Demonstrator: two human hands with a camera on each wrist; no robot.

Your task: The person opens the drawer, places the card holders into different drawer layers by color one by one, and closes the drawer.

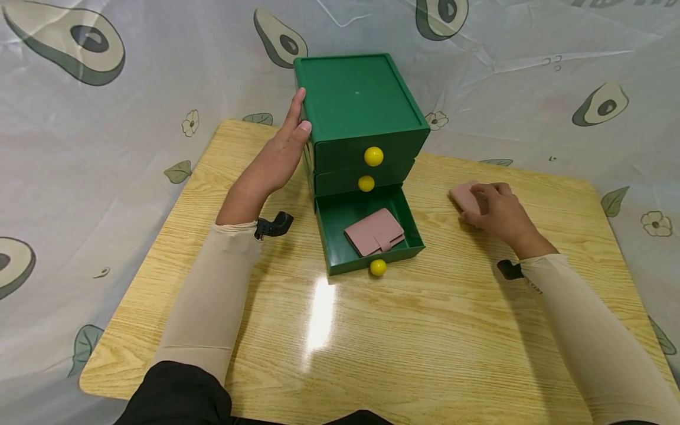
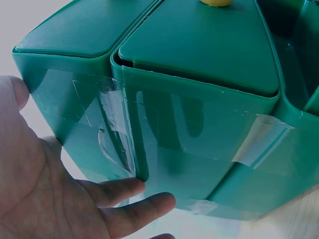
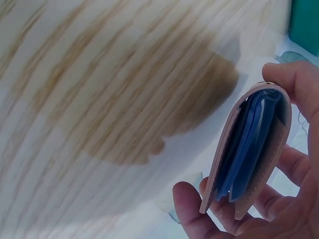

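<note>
A green drawer cabinet (image 1: 361,97) with yellow round knobs stands on the table. Its bottom drawer (image 1: 347,264) is pulled out, and a closed pink wallet (image 1: 373,232) with a strap lies inside. My left hand (image 1: 276,158) rests along the cabinet's left side, fingers extended and thumb near the top edge. Clear tape crosses that side in the left wrist view. Off to the right, my right hand (image 1: 502,213) pinches a second pink wallet (image 3: 227,149) between thumb and fingers. Blue inner sleeves show between its covers, and it is held above the tabletop.
The wood-grain table (image 1: 425,330) carries the cabinet near its back edge. Behind and around it hangs a pale cloth (image 1: 175,59) printed with avocados and leaves. The upper two drawers are closed, with a yellow knob (image 1: 374,156) on the top one.
</note>
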